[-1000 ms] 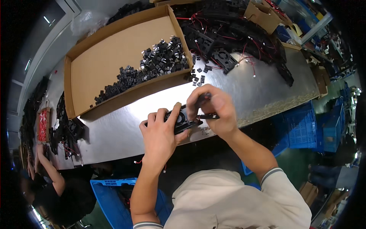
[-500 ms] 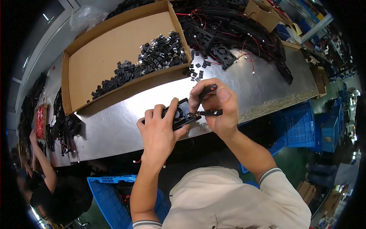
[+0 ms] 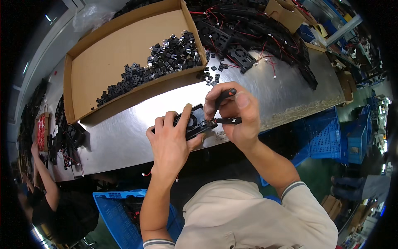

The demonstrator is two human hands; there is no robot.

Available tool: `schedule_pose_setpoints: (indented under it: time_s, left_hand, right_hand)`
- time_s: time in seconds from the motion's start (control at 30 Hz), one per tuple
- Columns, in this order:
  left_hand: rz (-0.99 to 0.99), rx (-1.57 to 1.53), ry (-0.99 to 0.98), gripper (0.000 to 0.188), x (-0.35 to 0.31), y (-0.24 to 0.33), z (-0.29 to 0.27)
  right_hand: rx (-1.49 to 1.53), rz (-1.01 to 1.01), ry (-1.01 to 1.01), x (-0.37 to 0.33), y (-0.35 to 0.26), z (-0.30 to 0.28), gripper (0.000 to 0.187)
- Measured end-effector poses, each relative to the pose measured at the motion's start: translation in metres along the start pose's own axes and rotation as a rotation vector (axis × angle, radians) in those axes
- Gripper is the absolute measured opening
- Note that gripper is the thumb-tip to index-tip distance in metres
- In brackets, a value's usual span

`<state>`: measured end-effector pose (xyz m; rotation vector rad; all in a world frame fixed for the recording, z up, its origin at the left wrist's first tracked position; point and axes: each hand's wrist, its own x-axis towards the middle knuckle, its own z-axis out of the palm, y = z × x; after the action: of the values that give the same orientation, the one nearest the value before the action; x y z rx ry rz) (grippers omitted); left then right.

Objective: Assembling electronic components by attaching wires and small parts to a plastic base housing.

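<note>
My left hand (image 3: 172,139) grips a small black square fan (image 3: 194,121) against the front part of the shiny metal table (image 3: 124,128). My right hand (image 3: 234,114) holds a black pliers-like tool (image 3: 226,108) with red trim, its tip at the fan's right edge. Both hands meet over the table's near edge. Just beyond them lie a few loose small black parts (image 3: 213,76).
A wide cardboard box (image 3: 105,62) with several small black parts stands at the back left. A heap of black fans with red wires (image 3: 253,37) fills the back right. Blue crates (image 3: 327,133) sit under the table. Another person's arm (image 3: 43,178) works at the far left.
The fan and both hands have shifted slightly toward the box and the view moved closer. The right hand has turned the tool against the fan's right edge.
</note>
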<state>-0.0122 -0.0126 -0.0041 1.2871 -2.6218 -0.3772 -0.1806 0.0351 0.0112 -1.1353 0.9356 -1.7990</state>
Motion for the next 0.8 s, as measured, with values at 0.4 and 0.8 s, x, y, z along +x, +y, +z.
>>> schedule_pose_setpoints:
  time_s: [0.4, 0.8]
  left_hand:
    - [-0.001, 0.017, -0.006, 0.076, -0.0009, -0.0012, 0.0019]
    - [0.003, 0.023, -0.008, 0.076, 0.0052, -0.0034, 0.0023]
  right_hand:
    - [-0.051, 0.015, 0.017, -0.0047, -0.0016, 0.0056, 0.055]
    - [-0.083, -0.001, 0.064, 0.0009, 0.0033, 0.0049, 0.052]
